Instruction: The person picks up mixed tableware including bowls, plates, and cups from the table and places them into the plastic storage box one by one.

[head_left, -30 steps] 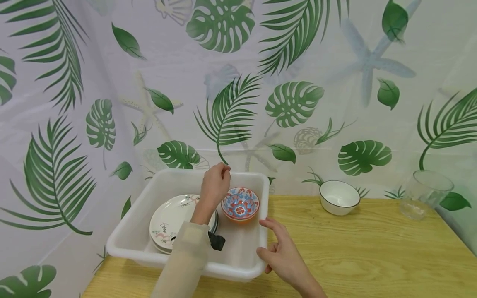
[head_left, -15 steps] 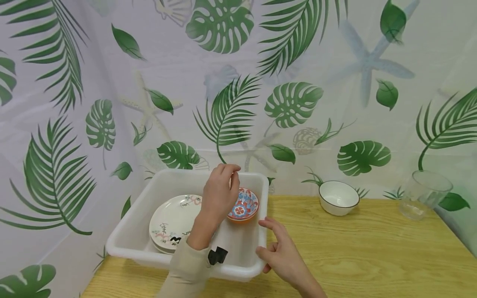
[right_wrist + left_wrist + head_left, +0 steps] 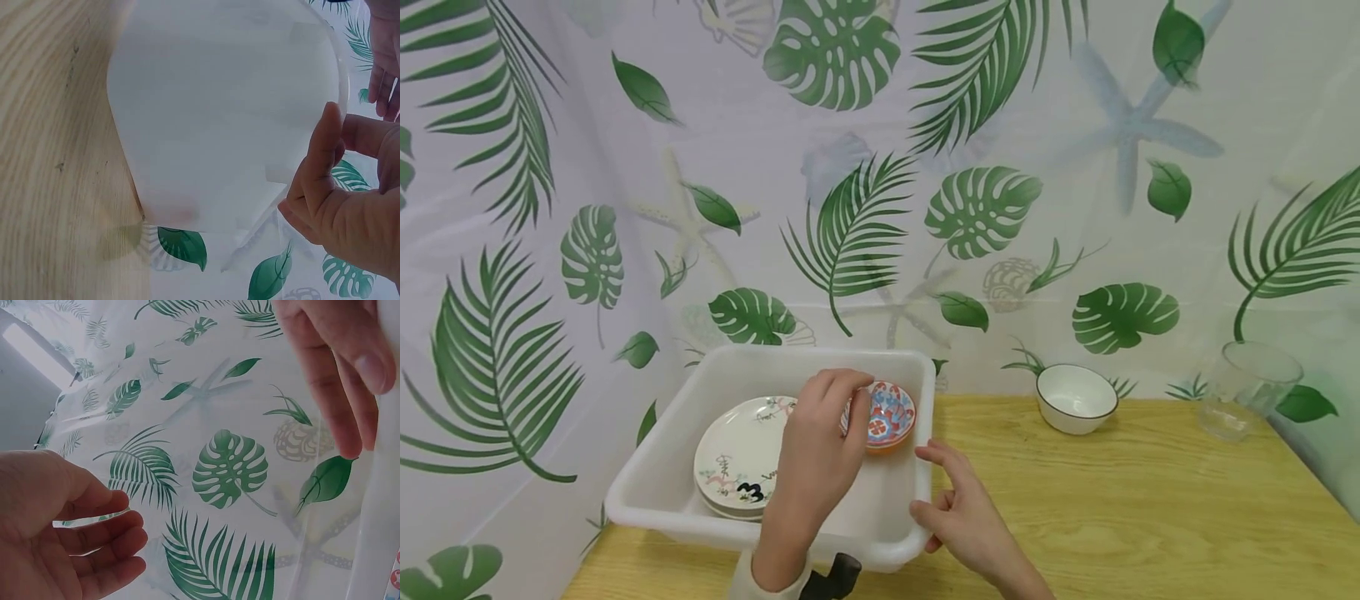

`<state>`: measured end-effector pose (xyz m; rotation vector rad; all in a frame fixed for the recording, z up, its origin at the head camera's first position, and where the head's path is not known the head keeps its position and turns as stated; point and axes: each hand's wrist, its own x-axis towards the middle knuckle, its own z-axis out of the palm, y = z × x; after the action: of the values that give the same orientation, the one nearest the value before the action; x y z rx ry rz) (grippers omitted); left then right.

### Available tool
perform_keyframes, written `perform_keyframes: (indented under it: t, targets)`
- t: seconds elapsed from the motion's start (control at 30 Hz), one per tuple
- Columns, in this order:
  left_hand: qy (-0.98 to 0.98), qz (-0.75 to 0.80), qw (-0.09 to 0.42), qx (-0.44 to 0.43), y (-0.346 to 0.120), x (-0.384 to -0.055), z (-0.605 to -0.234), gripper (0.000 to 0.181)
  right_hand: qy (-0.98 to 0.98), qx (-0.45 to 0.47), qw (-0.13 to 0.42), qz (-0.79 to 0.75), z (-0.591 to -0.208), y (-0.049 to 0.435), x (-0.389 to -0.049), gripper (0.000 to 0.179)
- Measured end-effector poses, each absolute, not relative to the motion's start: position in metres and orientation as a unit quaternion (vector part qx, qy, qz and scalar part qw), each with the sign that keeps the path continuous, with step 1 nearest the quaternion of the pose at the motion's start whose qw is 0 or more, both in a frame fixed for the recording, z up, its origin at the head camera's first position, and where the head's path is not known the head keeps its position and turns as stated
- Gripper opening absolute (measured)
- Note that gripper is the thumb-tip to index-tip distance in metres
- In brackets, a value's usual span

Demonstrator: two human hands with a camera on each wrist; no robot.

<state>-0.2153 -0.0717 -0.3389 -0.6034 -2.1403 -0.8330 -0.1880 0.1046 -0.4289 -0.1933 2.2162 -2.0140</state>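
Note:
A white plastic tub [image 3: 655, 467] stands on the table in the head view. Several stacked white plates [image 3: 737, 450] with a painted pattern lie in its left part. A red and blue patterned bowl [image 3: 891, 412], orange below, sits in its back right corner. My left hand [image 3: 820, 450] is over the middle of the tub, fingers loosely bent and holding nothing; it hides part of the plates and the bowl's left edge. My right hand [image 3: 966, 517] grips the tub's right rim with thumb and fingertips, also seen as a hand [image 3: 350, 181] in the right wrist view.
A white bowl with a dark rim [image 3: 1077, 400] stands on the wooden table [image 3: 1120, 500] to the right, by the leaf-printed backdrop [image 3: 970, 100]. Beyond it, a clear glass [image 3: 1247, 392] stands near the table's right edge.
My left hand has come down and nearer to me over the tub, uncovering more of its back wall. The right hand has stayed at the rim. The view has shifted slightly.

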Motion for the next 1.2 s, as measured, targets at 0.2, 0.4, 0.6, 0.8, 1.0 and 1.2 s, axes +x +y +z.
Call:
perform_keyframes:
  t: [0.2,0.4,0.6,0.8,1.0,1.2]
  targets:
    - [-0.834,-0.33,0.377,-0.233,-0.073,-0.208,-0.355,0.014,0.745,-0.065,0.071,-0.66,-0.427,0.104,-0.189,0.061]
    - [-0.835,-0.325,0.37,-0.245,-0.069,-0.208,-0.363,0.014,0.763,-0.075,0.072,-0.638,-0.428,0.109,-0.189,0.062]
    - [-0.83,-0.328,0.361,-0.268,-0.065,-0.21,-0.366,0.015,0.779,-0.097,0.085,-0.614,-0.427,0.121,-0.191,0.066]
    - [-0.831,-0.326,0.363,-0.268,-0.065,-0.21,-0.366,0.016,0.796,-0.119,0.09,-0.586,-0.426,0.134,-0.194,0.069]
    - [-0.831,-0.328,0.363,-0.265,-0.065,-0.21,-0.365,0.017,0.815,-0.104,0.082,-0.563,-0.422,0.144,-0.195,0.071]
    - [-0.831,-0.329,0.361,-0.266,-0.065,-0.211,-0.366,0.017,0.832,-0.071,0.08,-0.545,-0.418,0.158,-0.195,0.069]
